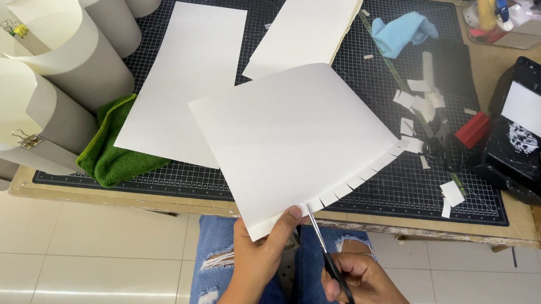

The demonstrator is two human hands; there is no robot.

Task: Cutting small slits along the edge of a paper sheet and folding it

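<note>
My left hand grips the near edge of a folded white card sheet, thumb on top, holding it up over the table edge. My right hand is closed on the black handles of a pair of scissors, whose blades point up into the sheet's near edge. That edge carries a row of several short cuts, forming small tabs that run to the right corner.
A black gridded cutting mat covers the wooden table. On it lie two more white sheets, a green towel, a blue cloth, paper scraps. Rolled paper tubes stand left; a black tray sits right.
</note>
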